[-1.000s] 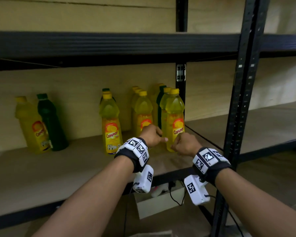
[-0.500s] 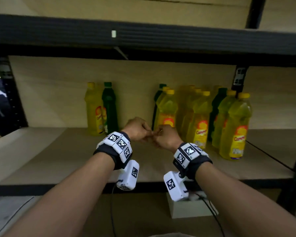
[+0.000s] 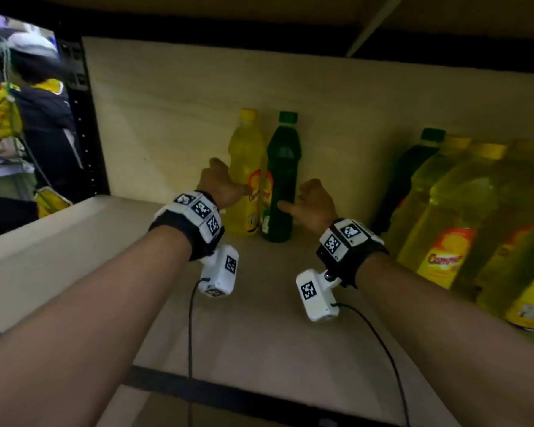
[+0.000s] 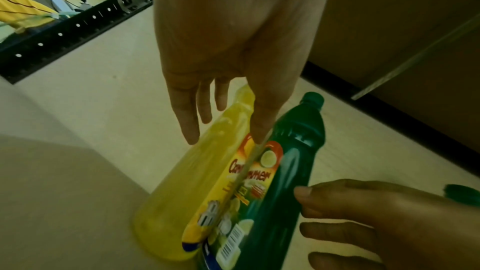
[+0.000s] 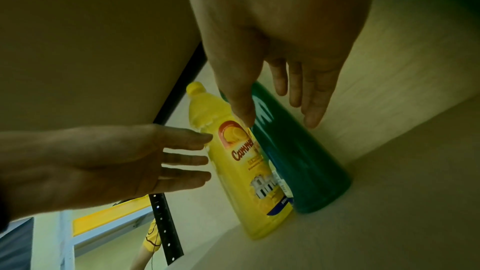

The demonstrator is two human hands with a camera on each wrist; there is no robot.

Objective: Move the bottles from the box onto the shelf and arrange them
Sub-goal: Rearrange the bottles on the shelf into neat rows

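At the back of the shelf board (image 3: 259, 318) a yellow bottle (image 3: 245, 155) and a dark green bottle (image 3: 282, 167) stand upright, touching side by side. My left hand (image 3: 228, 183) is open at the yellow bottle's left side, its straight fingers (image 5: 187, 137) at the bottle (image 5: 241, 182); contact is unclear. On the green bottle's right is my right hand (image 3: 302, 198), open, thumb in front and fingers (image 5: 311, 110) spread beside the bottle (image 5: 298, 161). The left wrist view shows both bottles (image 4: 187, 192) (image 4: 291, 171) between the two hands. Neither hand holds anything.
Several more yellow bottles and a green one (image 3: 463, 217) crowd the right side of the shelf. A black rack upright (image 3: 84, 124) bounds the shelf on the left, with a person (image 3: 40, 97) beyond it. The upper shelf (image 3: 259, 29) hangs low overhead.
My view has swung left and come closer. Both hands, curled together in front of the middle bottles before, have opened, moved left and parted to either side of the yellow and green pair.
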